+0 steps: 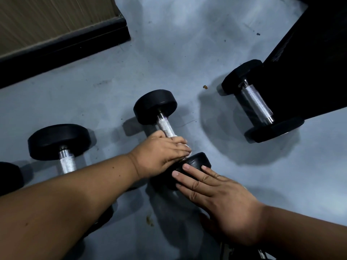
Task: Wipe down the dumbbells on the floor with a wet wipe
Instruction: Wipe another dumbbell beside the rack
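Three black dumbbells with knurled steel handles lie on the grey floor. The middle dumbbell (156, 106) runs from centre toward me. My left hand (159, 154) grips the near end of its handle with a white wet wipe (185, 146) wrapped under the fingers. My right hand (216, 194) rests flat, fingers straight, on that dumbbell's near head (197, 161). A second dumbbell (60, 141) lies to the left, partly hidden by my left forearm. A third dumbbell (261, 102) lies at the right.
A black bench or frame (309, 53) slants across the upper right, touching the third dumbbell. A black skirting board with a wood-look wall panel (62, 44) runs along the upper left. Another black weight head (9, 177) shows at the left edge. Small crumbs (205, 87) dot the floor.
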Motion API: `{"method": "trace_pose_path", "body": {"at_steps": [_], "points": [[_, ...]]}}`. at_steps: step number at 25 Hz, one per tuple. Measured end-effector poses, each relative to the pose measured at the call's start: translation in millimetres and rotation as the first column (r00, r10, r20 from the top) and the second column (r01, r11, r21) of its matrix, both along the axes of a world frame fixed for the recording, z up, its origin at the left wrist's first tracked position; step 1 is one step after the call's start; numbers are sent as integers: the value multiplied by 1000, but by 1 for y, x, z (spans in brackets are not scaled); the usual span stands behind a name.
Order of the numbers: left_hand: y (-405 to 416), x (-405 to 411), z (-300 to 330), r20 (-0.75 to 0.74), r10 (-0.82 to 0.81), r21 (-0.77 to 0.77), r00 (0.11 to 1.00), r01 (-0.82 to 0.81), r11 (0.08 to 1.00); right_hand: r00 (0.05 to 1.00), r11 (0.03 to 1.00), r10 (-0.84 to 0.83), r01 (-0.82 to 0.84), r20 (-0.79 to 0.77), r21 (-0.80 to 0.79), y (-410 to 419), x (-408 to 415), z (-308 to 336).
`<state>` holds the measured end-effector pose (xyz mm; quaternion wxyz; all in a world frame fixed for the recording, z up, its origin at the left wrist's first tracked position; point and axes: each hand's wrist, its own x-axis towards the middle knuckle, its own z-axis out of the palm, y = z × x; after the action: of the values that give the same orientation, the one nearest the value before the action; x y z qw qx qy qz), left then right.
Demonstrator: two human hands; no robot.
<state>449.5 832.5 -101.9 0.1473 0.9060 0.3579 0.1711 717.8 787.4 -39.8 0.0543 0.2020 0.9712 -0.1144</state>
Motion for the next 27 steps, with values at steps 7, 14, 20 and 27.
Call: {"method": "trace_pose_path", "body": {"at_steps": [7,14,20,27], "points": [[3,3,2,61,241,9,969,-242,970,1000,1000,8,-8,-12,-14,1,1,0],[23,-23,5,58,305,-51,951,-302,952,999,999,40,-39,-20,6,2,-1,1],[-8,-4,6,-55,48,-56,997,-51,997,998,998,54,-54,-34,21,2,-2,-1],[6,-12,2,107,392,-143,914,-376,916,988,992,-13,-7,-157,-130,14,5,6]]}}
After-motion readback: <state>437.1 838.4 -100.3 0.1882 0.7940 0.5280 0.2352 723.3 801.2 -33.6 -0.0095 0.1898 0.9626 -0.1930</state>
